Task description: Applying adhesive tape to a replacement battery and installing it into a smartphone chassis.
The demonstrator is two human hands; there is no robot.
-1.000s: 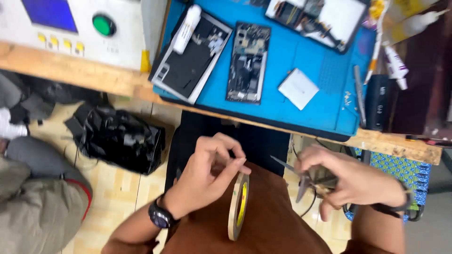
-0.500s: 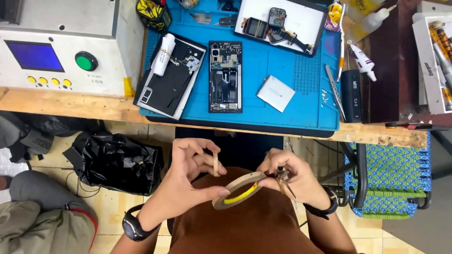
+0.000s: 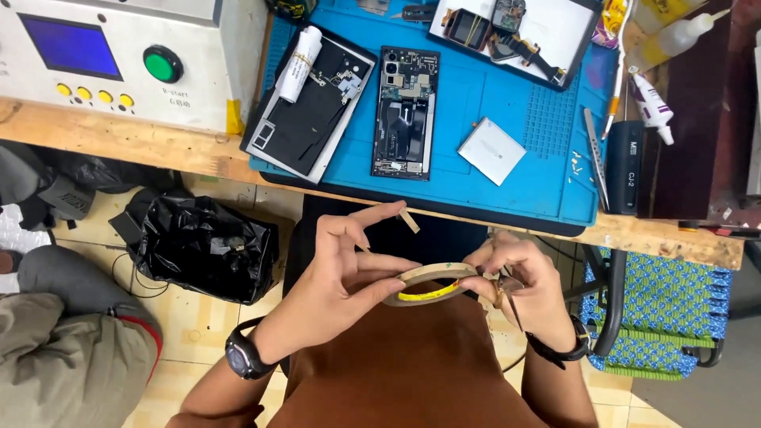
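In the lower middle of the frame we hold a roll of tape (image 3: 428, 284) flat between both hands, above our brown-clad lap. Our left hand (image 3: 345, 265) pinches the roll's near edge with thumb and middle finger, its grip closed on the ring, while the index finger sticks up with a short strip of tape (image 3: 409, 220) at its tip. Our right hand (image 3: 519, 277) closes its grip on the roll's right side and also keeps a pair of tweezers (image 3: 511, 305) tucked against the palm, points downward. Above the hands, on the blue mat (image 3: 507, 190) of the desk (image 3: 119, 143), lies an opened phone (image 3: 406, 111) with its boards bare, a back cover (image 3: 309, 103) to its left and a small white pad (image 3: 491, 150) to its right.
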